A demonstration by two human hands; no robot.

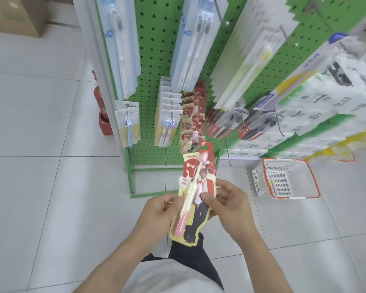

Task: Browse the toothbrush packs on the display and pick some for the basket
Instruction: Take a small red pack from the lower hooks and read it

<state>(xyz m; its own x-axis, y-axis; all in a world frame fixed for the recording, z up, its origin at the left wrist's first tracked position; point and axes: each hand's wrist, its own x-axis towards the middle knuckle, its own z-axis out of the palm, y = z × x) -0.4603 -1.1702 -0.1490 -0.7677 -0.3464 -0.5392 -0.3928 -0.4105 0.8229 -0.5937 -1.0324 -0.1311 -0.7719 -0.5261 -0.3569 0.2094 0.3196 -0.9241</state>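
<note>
Since there's only the head view to go on, here's what it shows. Both hands have one red-and-yellow cardboard toothbrush pack (193, 199) held up in front of the body, printed side facing up toward the camera, so I'd guess it's being read or checked over before deciding on it. A pink-and-cream brush sits in the blister on its front.

The left hand (159, 212) comes in from the lower left, fingers curled, thumb pinching the pack's left edge around the brush handle. The right hand (228, 205) comes in from the other side, thumb pressed on the front of the card and the other fingers curled behind the right edge. Both forearms angle inward and meet at the pack.

It looks like it matches the row of red packs (193, 117) hanging on a hook of the green perforated metal display board (154, 60).

The white plastic shopping basket with red rim (287, 180) sits on the tiled floor (51, 187), off to the right near the display's foot, well apart from the hands. There seems to be something thin lying in it, can't really tell what.
</note>
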